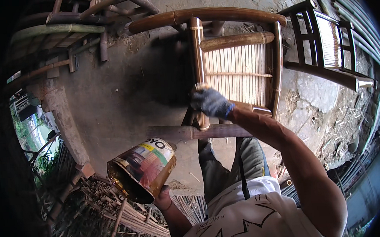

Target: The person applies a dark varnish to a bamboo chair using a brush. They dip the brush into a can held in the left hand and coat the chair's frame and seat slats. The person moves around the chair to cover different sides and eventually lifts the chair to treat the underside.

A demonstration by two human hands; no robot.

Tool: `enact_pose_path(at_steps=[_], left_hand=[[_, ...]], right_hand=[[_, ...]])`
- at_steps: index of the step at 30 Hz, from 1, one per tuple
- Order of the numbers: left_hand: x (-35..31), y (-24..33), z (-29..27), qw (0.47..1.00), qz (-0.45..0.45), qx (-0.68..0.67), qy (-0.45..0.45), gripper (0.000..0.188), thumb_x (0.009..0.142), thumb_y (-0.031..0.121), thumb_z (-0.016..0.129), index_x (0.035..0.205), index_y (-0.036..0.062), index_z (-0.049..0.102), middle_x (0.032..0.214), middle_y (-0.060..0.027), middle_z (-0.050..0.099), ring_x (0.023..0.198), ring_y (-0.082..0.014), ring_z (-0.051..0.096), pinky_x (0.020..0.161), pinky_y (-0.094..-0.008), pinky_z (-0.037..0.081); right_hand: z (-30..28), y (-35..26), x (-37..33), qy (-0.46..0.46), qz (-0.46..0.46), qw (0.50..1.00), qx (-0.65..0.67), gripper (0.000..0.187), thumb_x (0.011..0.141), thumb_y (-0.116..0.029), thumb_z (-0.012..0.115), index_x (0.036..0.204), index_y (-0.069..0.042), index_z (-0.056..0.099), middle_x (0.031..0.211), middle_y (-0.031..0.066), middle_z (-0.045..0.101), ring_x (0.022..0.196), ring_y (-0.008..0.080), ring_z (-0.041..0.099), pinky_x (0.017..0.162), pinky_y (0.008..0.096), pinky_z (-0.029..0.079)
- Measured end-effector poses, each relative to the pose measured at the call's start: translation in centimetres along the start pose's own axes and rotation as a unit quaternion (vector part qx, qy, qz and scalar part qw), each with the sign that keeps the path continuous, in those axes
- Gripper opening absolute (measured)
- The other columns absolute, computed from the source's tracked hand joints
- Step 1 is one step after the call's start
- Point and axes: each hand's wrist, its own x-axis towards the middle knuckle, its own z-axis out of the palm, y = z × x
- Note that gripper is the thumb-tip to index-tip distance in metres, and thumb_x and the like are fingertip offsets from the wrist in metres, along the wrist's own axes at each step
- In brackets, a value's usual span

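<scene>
My left hand (163, 199), bare, grips a large printed metal can (147, 165) at its lower side. The can is tilted, its mouth turned to the lower left, with glossy amber-brown coating inside the rim. My right hand (210, 102), in a dark grey glove with a blue cuff, is closed at the left post of a bamboo chair (197, 53). From its fingers pokes the pale, blurred tip of what looks like a brush (201, 87); the rest is hidden. The chair's brown bamboo frame shines, and pale slats (239, 68) fill its middle.
Another bamboo chair (310, 39) stands at the right, on rough ground. More bamboo furniture (81, 21) is at the upper left. Cut bamboo pieces (112, 200) are piled at the lower left. Long poles (361, 19) line the right edge.
</scene>
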Motion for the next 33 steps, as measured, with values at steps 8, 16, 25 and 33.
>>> enact_pose_path(at_steps=[8, 16, 25, 33], left_hand=[[0.3, -6.8, -0.7, 0.989, 0.148, 0.014, -0.013, 0.074, 0.102, 0.057, 0.034, 0.124, -0.0095, 0.056, 0.124, -0.0296, 0.059, 0.110, -0.0435, 0.061, 0.097, -0.0497, 0.048], [0.0, -11.4, -2.6, 0.982, 0.145, -0.084, -0.086, 0.088, 0.090, 0.072, 0.050, 0.135, -0.0041, 0.053, 0.133, -0.0214, 0.057, 0.118, -0.0375, 0.057, 0.102, -0.0465, 0.044], [-0.7, -10.4, -0.8, 0.966, 0.090, -0.212, -0.119, 0.096, 0.080, 0.073, 0.063, 0.146, 0.0069, 0.043, 0.148, -0.0186, 0.044, 0.134, -0.0394, 0.044, 0.114, -0.0507, 0.032], [0.6, -2.9, 0.4, 0.870, 0.022, -0.412, -0.270, 0.099, 0.075, 0.067, 0.066, 0.152, 0.0155, 0.032, 0.152, -0.0134, 0.037, 0.140, -0.0370, 0.037, 0.115, -0.0566, 0.026]], right_hand=[[2.9, -10.0, -10.1, -0.052, 0.116, 0.986, 0.111, 0.021, 0.073, -0.020, 0.066, 0.093, -0.020, 0.071, 0.102, -0.0008, 0.064, 0.106, 0.0241, 0.058, 0.086, 0.0385, 0.048], [-0.2, -9.3, -12.1, 0.070, 0.502, 0.857, 0.089, 0.023, 0.091, -0.029, 0.056, 0.095, -0.014, 0.073, 0.093, 0.0158, 0.071, 0.092, 0.0350, 0.068, 0.078, 0.0435, 0.054], [4.8, -13.2, -2.3, 0.436, 0.541, 0.687, 0.213, 0.027, 0.089, -0.024, 0.061, 0.103, -0.003, 0.070, 0.095, 0.0154, 0.072, 0.090, 0.0301, 0.070, 0.082, 0.0359, 0.053], [1.6, -21.7, -11.8, 0.384, 0.581, 0.648, 0.309, 0.023, 0.090, -0.012, 0.061, 0.107, 0.002, 0.068, 0.093, 0.0081, 0.070, 0.087, 0.0151, 0.066, 0.080, 0.0303, 0.053]])
